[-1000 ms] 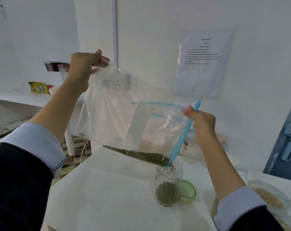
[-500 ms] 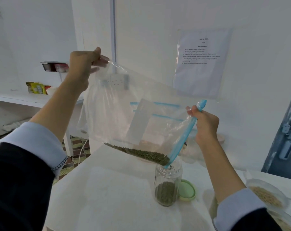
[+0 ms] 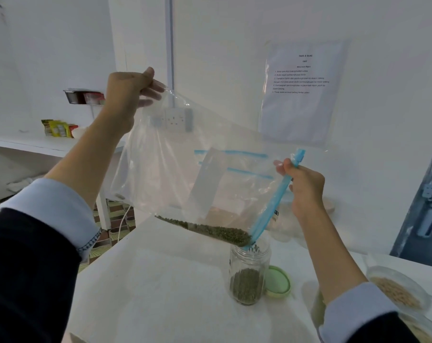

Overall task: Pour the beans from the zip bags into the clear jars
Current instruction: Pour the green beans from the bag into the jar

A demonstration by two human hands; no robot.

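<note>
While both hands pinch it, clear zip bag [image 3: 185,169] tilted, green beans [image 3: 210,231] at blue-zippered mouth, over jar [image 3: 248,276].

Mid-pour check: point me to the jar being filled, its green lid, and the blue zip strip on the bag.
jar [image 3: 247,280], head view, on the glass wall at the beans inside.
green lid [image 3: 279,283], head view, on its top face.
blue zip strip [image 3: 274,201], head view, mid-length below the right hand.
</note>
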